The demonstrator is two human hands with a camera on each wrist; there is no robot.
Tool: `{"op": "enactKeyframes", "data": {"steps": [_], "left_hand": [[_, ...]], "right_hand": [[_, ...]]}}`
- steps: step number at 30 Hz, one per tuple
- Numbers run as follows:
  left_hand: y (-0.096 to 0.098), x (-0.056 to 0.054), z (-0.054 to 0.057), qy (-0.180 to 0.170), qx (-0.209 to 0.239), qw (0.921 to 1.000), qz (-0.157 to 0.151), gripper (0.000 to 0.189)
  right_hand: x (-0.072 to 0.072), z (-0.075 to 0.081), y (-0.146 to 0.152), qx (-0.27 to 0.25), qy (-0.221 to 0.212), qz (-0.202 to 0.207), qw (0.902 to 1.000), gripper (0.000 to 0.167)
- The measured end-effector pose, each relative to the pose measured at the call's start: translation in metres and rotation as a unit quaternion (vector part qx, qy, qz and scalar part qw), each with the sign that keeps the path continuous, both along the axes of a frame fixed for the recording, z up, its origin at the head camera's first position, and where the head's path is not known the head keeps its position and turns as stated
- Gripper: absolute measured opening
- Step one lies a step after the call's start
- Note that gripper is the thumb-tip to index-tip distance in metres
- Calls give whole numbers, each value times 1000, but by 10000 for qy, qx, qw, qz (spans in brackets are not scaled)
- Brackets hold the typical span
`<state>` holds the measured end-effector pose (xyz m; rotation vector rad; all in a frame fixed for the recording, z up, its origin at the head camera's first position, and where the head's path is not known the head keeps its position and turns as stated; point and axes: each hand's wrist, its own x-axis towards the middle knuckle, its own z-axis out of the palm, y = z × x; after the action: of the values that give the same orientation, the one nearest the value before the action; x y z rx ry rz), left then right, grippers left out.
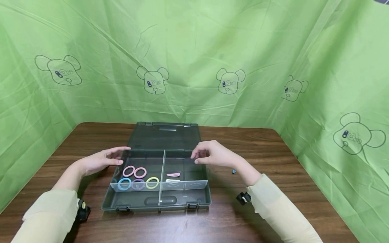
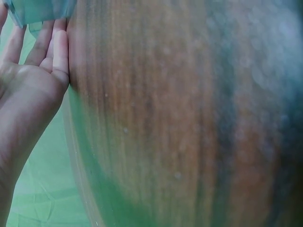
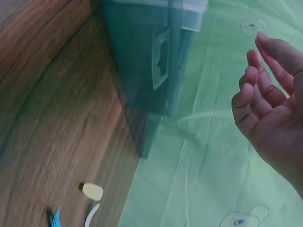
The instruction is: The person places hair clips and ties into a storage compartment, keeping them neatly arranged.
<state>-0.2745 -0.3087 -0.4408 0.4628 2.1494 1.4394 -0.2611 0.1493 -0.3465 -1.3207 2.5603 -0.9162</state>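
The dark translucent box (image 1: 189,170) stood on the tabletop (image 1: 258,145), left of centre, its lid (image 1: 167,135) open toward the far side. Clear dividers (image 1: 192,184) split it into compartments. Far-left compartment: two pink rings (image 1: 140,178), one blue ring (image 1: 124,189), one purple ring (image 1: 138,189), one yellow ring (image 1: 152,187). Far-right compartment: a pink clip (image 1: 173,174) and a white clip (image 1: 172,181). Left hand (image 1: 103,160) was spread at the box's left side, thumb by the wall. Right hand (image 1: 209,153) was near the far-right corner, fingers loosely bent, pinching nothing. Right of the box lay a small blue item (image 1: 234,171); a yellow piece (image 3: 93,191) showed in the right wrist view. Green cloth (image 1: 194,40) hung behind.
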Motion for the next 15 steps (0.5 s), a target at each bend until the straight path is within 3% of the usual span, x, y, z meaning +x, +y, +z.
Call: {"op": "enactKeyframes", "data": {"steps": [15], "left_hand": [[0,1,-1,-36,79,10000,-23,57]], "right_hand": [[2,-11,52,-573,159,-598,9964,13]]}}
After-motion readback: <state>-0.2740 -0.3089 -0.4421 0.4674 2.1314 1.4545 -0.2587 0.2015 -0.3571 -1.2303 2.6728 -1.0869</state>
